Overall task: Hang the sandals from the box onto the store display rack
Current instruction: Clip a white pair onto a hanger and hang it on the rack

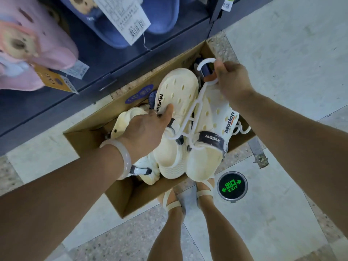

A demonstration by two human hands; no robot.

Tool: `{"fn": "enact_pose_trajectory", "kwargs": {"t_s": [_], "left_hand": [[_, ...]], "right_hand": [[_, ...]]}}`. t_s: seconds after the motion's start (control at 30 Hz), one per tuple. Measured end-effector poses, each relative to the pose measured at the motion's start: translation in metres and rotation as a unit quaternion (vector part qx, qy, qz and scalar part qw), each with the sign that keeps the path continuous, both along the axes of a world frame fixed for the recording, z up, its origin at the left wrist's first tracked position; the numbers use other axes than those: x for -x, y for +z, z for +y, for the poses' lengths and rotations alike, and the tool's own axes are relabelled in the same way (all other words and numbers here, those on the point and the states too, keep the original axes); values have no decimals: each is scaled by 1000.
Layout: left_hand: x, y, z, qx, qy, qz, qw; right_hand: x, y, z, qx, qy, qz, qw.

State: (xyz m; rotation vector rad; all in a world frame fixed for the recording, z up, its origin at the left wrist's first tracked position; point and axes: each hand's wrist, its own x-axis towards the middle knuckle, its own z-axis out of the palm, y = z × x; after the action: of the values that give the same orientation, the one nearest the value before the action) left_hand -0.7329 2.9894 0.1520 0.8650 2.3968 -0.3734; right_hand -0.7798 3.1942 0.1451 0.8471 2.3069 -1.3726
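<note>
The pink slippers [33,51] at ten o'clock are blurred and cut off by the left and top edges, and their tag print is too smeared to read. The blue slippers [131,19] at twelve o'clock lose their upper parts past the top edge. The left hand [145,129] hides its fingers against a cream sandal [177,95], and its forearm covers the sandals beneath it in the box [120,202]. The right hand [231,81] conceals the neck of the white hanger [205,62]. Dark sandals at one o'clock in the box are mostly buried.
</note>
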Motion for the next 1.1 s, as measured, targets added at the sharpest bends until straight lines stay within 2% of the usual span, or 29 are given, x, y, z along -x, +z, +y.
{"fn": "enact_pose_trajectory", "kwargs": {"t_s": [0.07,0.13,0.23,0.3,0.4,0.47,0.53,0.57,0.6,0.63,0.7,0.87,0.97,1.1], "left_hand": [[-3,29,-1,-7,8,3,1000],[-3,60,-10,-57,51,16,997],[-2,109,-31,-256,126,29,958],[1,136,-47,-338,201,-36,919],[9,193,-50,-415,348,-197,817],[13,234,-44,-469,421,-276,725],[15,269,-44,-539,432,-353,631],[16,287,-43,-558,446,-370,595],[17,304,-43,-567,453,-374,578],[18,322,-42,-573,451,-363,580],[18,352,-39,-587,433,-318,606],[6,409,-42,-640,445,-283,559],[0,438,-50,-650,457,-310,522],[-2,478,-55,-656,436,-311,531]], "right_hand": [[0,31,-4,8,0,4,1000],[2,65,-4,19,2,16,1000],[1,126,0,38,16,55,998],[2,173,5,59,18,87,994],[6,239,15,104,4,132,986],[11,280,18,118,8,157,981],[18,322,19,141,-1,180,974],[22,342,19,148,-8,191,970],[25,362,19,150,-13,201,968],[27,383,20,148,-12,207,967],[28,418,20,145,-6,222,964],[11,491,15,150,5,269,951],[-2,528,6,133,18,294,946],[-10,578,-10,70,42,323,943]]}}
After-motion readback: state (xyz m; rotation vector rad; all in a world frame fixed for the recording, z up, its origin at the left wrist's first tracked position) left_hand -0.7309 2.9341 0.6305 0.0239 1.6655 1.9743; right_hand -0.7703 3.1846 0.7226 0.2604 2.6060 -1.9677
